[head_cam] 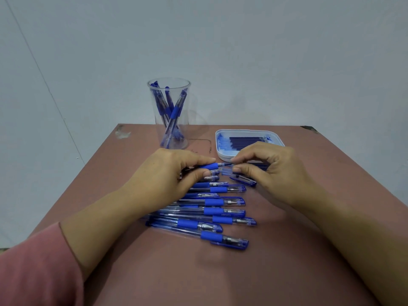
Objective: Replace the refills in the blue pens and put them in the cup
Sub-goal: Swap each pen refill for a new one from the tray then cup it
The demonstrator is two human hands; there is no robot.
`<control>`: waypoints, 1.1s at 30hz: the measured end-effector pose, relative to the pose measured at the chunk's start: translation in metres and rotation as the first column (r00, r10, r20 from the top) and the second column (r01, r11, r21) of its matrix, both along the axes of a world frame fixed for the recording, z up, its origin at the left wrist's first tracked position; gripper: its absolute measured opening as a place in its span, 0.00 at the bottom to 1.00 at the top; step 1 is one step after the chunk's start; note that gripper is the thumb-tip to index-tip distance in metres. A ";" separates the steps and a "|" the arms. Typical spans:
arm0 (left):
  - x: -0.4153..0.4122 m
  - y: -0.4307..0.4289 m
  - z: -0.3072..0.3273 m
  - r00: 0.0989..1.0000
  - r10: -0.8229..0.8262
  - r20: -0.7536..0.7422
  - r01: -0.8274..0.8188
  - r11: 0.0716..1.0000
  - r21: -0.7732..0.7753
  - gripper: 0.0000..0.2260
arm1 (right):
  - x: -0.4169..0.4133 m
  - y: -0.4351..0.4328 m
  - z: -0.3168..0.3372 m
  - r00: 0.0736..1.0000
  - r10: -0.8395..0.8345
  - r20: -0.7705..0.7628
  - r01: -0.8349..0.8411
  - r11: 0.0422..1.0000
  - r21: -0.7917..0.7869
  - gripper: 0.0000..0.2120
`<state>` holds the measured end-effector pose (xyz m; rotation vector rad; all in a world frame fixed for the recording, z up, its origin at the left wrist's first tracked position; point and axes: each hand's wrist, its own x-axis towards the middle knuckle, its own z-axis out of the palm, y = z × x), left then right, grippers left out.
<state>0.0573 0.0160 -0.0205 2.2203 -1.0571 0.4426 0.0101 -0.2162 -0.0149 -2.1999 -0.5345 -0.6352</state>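
Observation:
My left hand [176, 173] grips a blue pen [210, 166] by its blue rubber grip, held level above the table. My right hand [271, 168] pinches that pen's tip end between thumb and forefinger, and a clear pen cap [227, 172] sits under its fingers. Several blue pens [212, 214] lie side by side on the table below my hands. A clear cup [170, 113] with several blue pens in it stands at the back. To its right a white tray [223, 154] holds dark blue refills [247, 141].
The brown table [242, 272] has bare surface near me and to the right. A loose blue cap [242, 181] lies under my right hand. A pale wall rises behind the table's far edge. My left sleeve [37, 268] is pink.

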 end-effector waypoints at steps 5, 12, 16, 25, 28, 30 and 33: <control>0.006 0.003 -0.001 0.997 0.069 0.036 -0.070 0.997 0.027 0.14 | 0.004 -0.014 0.002 0.995 -0.082 -0.057 0.076 0.992 -0.101 0.12; 0.007 0.004 0.001 0.996 0.079 0.037 -0.080 0.996 0.031 0.16 | 0.012 -0.021 -0.007 0.981 -0.128 -0.144 0.077 0.946 -0.315 0.08; 0.006 0.004 0.002 0.996 0.079 0.031 -0.080 0.996 0.035 0.18 | 0.012 -0.019 -0.005 0.980 -0.068 -0.188 -0.018 0.907 -0.421 0.06; 0.009 0.005 0.002 0.994 0.090 0.061 -0.093 0.995 0.038 0.14 | 0.015 -0.013 -0.006 0.979 -0.056 -0.194 -0.072 0.803 -0.592 0.12; 0.008 0.005 0.000 0.993 0.080 0.082 -0.083 0.996 0.035 0.14 | 0.013 -0.022 -0.003 0.981 -0.084 -0.178 -0.014 0.872 -0.490 0.11; 0.007 0.004 0.000 0.994 0.072 0.079 -0.074 0.997 0.028 0.14 | 0.011 -0.031 0.000 0.980 -0.130 -0.152 0.045 0.884 -0.466 0.10; 0.006 0.003 -0.001 0.997 0.064 0.052 -0.064 0.998 0.010 0.13 | 0.006 -0.038 0.002 0.966 -0.175 -0.189 0.057 0.861 -0.505 0.08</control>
